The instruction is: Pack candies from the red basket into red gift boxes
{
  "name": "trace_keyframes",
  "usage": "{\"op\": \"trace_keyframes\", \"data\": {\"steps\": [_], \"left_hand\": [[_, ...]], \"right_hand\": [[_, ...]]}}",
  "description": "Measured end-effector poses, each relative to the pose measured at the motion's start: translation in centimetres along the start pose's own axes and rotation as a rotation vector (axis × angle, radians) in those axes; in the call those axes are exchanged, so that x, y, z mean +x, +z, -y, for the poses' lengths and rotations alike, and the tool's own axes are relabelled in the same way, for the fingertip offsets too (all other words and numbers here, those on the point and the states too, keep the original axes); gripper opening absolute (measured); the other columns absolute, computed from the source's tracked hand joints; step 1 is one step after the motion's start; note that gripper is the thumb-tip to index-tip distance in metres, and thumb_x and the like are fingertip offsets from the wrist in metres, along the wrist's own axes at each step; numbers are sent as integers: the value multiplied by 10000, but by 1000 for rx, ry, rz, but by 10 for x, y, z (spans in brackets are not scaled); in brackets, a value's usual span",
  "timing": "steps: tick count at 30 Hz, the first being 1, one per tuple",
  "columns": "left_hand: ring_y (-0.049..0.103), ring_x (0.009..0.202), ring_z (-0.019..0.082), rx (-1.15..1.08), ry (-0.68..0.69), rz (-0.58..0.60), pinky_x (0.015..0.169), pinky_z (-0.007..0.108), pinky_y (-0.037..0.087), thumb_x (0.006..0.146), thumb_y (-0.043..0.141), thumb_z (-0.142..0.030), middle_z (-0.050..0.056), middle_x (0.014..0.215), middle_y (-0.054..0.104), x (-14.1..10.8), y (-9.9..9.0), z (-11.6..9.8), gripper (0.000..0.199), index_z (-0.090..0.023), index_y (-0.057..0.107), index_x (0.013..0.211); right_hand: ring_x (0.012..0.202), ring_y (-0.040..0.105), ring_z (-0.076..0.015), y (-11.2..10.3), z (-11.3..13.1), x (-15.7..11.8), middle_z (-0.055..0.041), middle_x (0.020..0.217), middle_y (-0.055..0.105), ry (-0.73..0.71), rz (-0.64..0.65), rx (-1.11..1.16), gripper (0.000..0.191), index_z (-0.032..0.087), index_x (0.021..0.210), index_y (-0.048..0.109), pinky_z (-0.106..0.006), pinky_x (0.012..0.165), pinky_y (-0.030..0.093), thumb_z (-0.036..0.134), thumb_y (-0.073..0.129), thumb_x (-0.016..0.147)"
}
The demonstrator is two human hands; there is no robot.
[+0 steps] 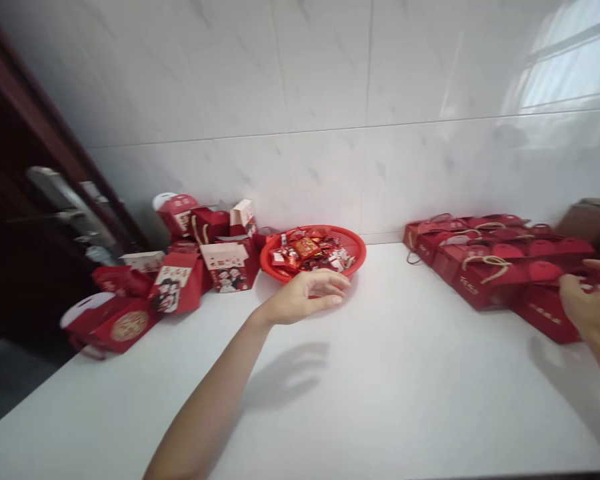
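My left hand point(313, 293) hovers over the white table just in front of a red plastic basket point(359, 257), fingers apart from the thumb and nothing between them. Small wrapped candies point(307, 248), mostly red, fill the basket. Far right, my right hand point(594, 301) is at the near corner of a red gift box point(543, 313), the front one of a group. Its thumb and forefinger are spread over the box's top, where some pale contents show. Whether the fingertips touch the box I cannot tell; the picture cuts off part of this hand.
Several red boxes with cord handles point(485, 270) stand in rows at right. Folded red boxes, some printed with cartoon couples point(176, 287), cluster at left. A brown object point(593, 223) sits behind at right. The tiled wall point(320, 160) bounds the back; a dark door point(15, 200) stands left.
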State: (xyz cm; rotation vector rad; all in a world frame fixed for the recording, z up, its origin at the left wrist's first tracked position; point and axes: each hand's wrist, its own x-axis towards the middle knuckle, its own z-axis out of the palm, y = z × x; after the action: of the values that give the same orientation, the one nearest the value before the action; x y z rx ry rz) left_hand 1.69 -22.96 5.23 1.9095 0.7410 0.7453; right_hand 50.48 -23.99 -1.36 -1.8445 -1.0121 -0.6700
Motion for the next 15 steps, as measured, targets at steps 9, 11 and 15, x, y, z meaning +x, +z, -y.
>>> {"op": "trace_keyframes", "data": {"steps": [9, 11, 15], "left_hand": [[679, 1062, 248, 119, -19, -256, 959, 375, 518, 748, 766, -427, 120, 1213, 685, -17, -45, 13, 395, -173, 707, 1045], [678, 1067, 266, 208, -72, -436, 987, 400, 502, 709, 776, -445, 117, 1134, 722, -30, -81, 11, 431, -164, 708, 1029], [684, 1022, 272, 494, -324, -863, 964, 383, 505, 649, 760, -399, 95, 1033, 758, -73, -175, 0, 405, -144, 705, 959]], "right_hand": [[797, 703, -211, -4, 153, -129, -75, 901, 742, -589, 724, 791, 174, 228, 940, 655, -308, 658, 561, 291, 499, 897], [851, 701, -206, -7, 173, -161, -78, 938, 733, -715, 853, 882, 195, 232, 998, 652, -323, 738, 576, 248, 470, 931], [895, 668, -204, -17, 184, -205, -98, 988, 702, -819, 1042, 963, 225, 223, 1019, 640, -331, 767, 566, 189, 425, 962]]}}
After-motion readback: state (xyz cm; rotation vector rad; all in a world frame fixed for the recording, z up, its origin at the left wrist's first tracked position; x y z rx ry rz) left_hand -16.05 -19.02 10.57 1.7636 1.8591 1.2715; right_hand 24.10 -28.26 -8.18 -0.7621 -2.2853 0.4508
